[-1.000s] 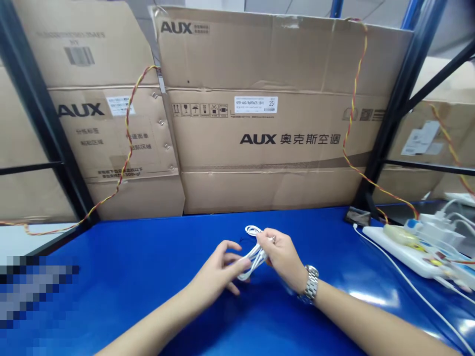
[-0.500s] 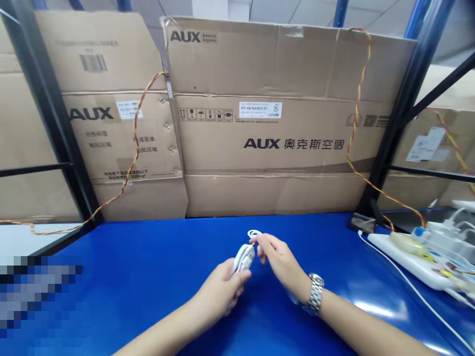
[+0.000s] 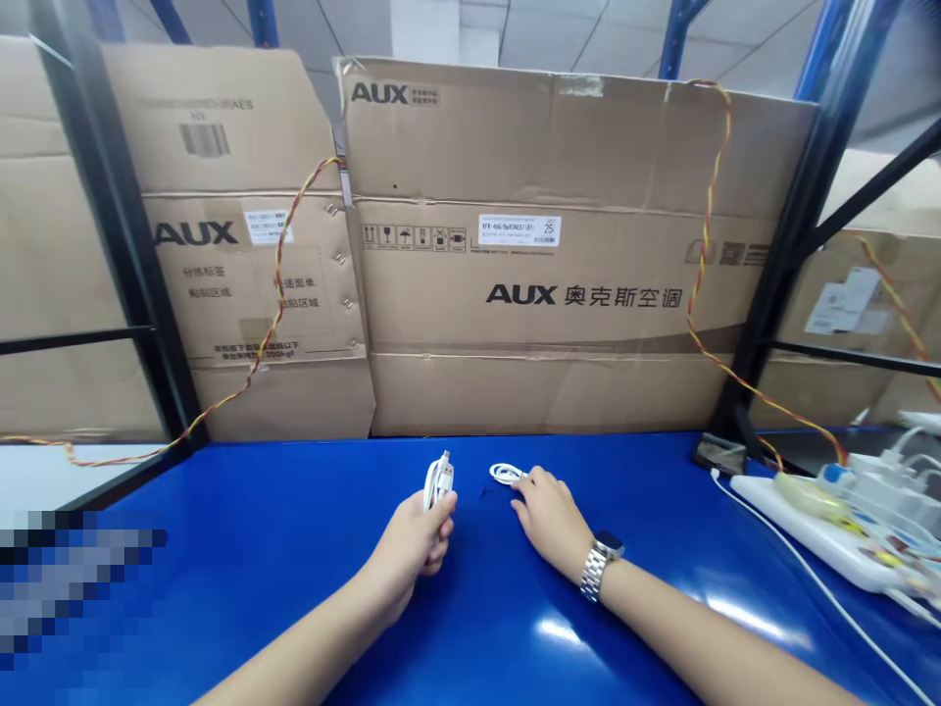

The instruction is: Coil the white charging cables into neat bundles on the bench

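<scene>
White cable bundle (image 3: 438, 482) in L hand (image 3: 407, 547), fingers (image 3: 441, 520) curled round it; R hand's (image 3: 550, 520) fingers (image 3: 530, 488) loose, touching coil (image 3: 506, 474).

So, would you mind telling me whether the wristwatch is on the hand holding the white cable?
No, the metal wristwatch is on the right wrist, while the left hand holds the white cable.

Smooth white plastic cable (image 3: 438, 480) — glossy blue tabletop (image 3: 242, 549), matt corrugated cardboard cartons (image 3: 559, 147)
</scene>
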Demonstrator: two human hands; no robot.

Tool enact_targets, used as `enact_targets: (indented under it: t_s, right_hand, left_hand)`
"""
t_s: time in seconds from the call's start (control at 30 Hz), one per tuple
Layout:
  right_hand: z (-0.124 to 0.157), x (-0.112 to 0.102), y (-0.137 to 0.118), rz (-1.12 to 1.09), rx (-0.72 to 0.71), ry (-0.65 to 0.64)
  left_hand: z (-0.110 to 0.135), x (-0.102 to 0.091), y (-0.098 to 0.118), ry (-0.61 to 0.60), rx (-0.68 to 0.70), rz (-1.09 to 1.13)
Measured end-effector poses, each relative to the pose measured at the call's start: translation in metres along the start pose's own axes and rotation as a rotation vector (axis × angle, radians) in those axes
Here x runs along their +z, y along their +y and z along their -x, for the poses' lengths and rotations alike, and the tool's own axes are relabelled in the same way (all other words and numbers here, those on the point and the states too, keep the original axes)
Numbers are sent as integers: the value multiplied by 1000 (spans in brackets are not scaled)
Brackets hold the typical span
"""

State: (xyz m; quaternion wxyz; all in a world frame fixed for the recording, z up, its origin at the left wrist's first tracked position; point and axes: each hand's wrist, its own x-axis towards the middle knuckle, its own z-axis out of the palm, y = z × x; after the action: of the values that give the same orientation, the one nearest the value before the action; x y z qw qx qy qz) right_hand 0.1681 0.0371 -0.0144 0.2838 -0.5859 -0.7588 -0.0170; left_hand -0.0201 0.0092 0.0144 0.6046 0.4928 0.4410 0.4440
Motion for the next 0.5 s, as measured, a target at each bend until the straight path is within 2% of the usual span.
enact_targets:
  t_s: [0.2, 0.33, 0.4, 0.5]
  right_hand:
    - [-5, -4, 9, -181, 64, 19]
    - [-4, -17, 0, -375, 96, 18]
    - [0, -24, -11, -580, 95, -30]
    - [10, -30, -31, -1022, 111, -150]
  left_hand:
    - [0, 1, -4, -53, -18, -20]
    - [3, 0, -2, -60, -42, -61]
    - [4, 2, -2, -81, -52, -80]
    - [6, 6, -5, -121, -78, -82]
